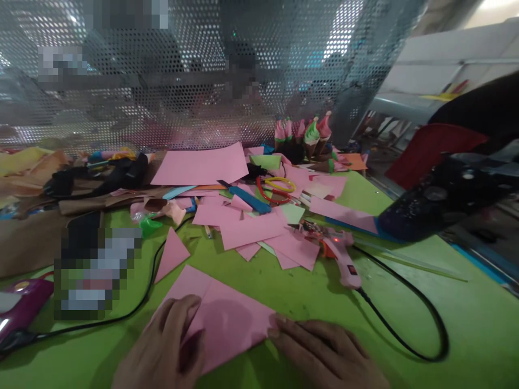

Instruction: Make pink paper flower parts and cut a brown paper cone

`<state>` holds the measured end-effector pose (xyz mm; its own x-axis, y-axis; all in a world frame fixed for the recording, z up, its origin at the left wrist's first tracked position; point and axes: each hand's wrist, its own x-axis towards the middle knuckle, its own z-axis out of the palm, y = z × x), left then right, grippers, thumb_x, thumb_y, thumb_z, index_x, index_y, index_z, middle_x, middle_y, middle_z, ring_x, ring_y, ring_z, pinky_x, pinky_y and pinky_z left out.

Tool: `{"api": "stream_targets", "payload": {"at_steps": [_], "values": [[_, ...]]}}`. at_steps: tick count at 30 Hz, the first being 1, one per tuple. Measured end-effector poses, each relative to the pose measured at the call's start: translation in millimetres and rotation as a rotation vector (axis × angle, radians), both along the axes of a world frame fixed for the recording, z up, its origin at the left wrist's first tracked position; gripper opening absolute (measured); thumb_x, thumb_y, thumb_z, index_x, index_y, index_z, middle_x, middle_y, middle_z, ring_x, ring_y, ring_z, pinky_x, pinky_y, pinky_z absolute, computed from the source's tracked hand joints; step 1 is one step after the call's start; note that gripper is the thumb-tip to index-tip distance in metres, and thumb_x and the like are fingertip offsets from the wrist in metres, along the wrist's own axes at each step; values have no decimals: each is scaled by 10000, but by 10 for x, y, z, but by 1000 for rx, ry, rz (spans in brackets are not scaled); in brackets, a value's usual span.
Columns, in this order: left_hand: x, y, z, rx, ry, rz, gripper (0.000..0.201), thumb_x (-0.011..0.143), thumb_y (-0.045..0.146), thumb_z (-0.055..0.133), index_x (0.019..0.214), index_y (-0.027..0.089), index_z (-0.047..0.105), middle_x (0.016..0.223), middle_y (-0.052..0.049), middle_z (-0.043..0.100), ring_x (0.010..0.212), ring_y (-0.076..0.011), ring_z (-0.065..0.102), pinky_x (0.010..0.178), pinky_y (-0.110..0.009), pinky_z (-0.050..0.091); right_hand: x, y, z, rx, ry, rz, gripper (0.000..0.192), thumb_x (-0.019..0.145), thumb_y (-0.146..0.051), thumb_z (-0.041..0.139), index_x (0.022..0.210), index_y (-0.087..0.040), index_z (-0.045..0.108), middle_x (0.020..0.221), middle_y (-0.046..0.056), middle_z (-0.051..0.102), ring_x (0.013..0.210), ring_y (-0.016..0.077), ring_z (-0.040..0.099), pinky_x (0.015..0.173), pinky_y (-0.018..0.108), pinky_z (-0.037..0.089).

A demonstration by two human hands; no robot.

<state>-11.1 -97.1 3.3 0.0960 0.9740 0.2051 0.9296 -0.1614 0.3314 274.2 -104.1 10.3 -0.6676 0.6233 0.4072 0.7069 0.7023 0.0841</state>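
A folded sheet of pink paper (231, 319) lies at the front of the green table, with a crease across its upper left part. My left hand (166, 340) is closed on its left side, fingers bent over the paper and thumb nearer to me. At the sheet's right corner, my right hand (324, 351) has its fingers pressed together on the paper; its thumb is hidden. Just beyond the left hand lies a small pink paper triangle (172, 255). A pink glue gun (338, 251) with a glowing red light rests farther off to the right.
Pink paper pieces (255, 229) and a blue cutter (249, 200) lie in the middle. A black cable (441, 324) loops at right. Paper ice-cream cones (312, 135) stand by the perforated metal screen (194, 102). A dark, red-edged object (438, 200) overhangs the right edge.
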Motion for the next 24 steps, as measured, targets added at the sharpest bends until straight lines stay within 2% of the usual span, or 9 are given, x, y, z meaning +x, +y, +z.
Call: {"api": "stream_targets", "payload": {"at_steps": [3, 7, 10, 12, 15, 18, 21, 24], "values": [[-32, -16, 17, 134, 78, -87, 433, 857, 315, 510, 1287, 289, 473, 1123, -76, 601, 937, -238, 626, 696, -340, 532, -53, -48, 14, -73, 1, -45, 606, 752, -86, 492, 1335, -249, 519, 1344, -84, 556, 947, 181, 591, 759, 306, 449], [-93, 4, -1, 238, 182, -273, 445, 848, 108, 473, 1242, 303, 546, 1165, -62, 589, 1040, -236, 573, 825, -375, 510, -112, -115, 34, -188, 21, -105, 697, 734, -56, 499, 1396, -264, 440, 1398, -82, 505, 1037, 200, 545, 832, 332, 425], [-121, 36, -66, 238, 248, -507, 524, 787, -14, 424, 1192, 280, 580, 1143, -32, 628, 1022, -204, 579, 823, -332, 506, -139, -149, 46, -241, 50, -133, 688, 766, -49, 500, 1406, -291, 420, 1404, -85, 501, 1075, 208, 518, 863, 345, 410], [-117, 26, -99, 274, 279, -591, 526, 776, -18, 419, 1208, 240, 572, 1129, -39, 650, 1014, -200, 581, 810, -312, 504, -159, -167, 55, -262, 72, -154, 643, 798, -55, 496, 1388, -303, 443, 1388, -71, 522, 1081, 214, 512, 873, 358, 404], [-64, -76, -77, 311, 279, -570, 582, 771, 18, 430, 1321, 197, 491, 1187, -69, 636, 1040, -222, 568, 829, -336, 494, -203, -191, 75, -284, 93, -180, 616, 814, -52, 491, 1377, -298, 460, 1364, -51, 550, 1090, 227, 508, 885, 383, 402], [23, -234, 12, 270, 285, -536, 621, 807, 183, 514, 1410, 269, 395, 1247, -73, 598, 1041, -259, 562, 812, -380, 491, -251, -213, 102, -305, 111, -218, 596, 839, -62, 489, 1383, -302, 454, 1351, -45, 564, 1103, 230, 504, 901, 397, 405], [100, -348, 74, 263, 292, -480, 622, 816, 322, 569, 1412, 319, 389, 1280, -86, 565, 1079, -290, 535, 828, -417, 477, -276, -230, 124, -318, 137, -254, 548, 868, -76, 481, 1364, -310, 483, 1330, -32, 584, 1115, 224, 505, 922, 395, 409], [146, -394, 70, 251, 278, -426, 596, 824, 316, 581, 1395, 338, 411, 1277, -83, 557, 1105, -285, 517, 904, -454, 438, -301, -258, 135, -301, 142, -267, 524, 882, -84, 472, 1354, -309, 497, 1329, -18, 586, 1134, 218, 505, 941, 388, 407]]}}
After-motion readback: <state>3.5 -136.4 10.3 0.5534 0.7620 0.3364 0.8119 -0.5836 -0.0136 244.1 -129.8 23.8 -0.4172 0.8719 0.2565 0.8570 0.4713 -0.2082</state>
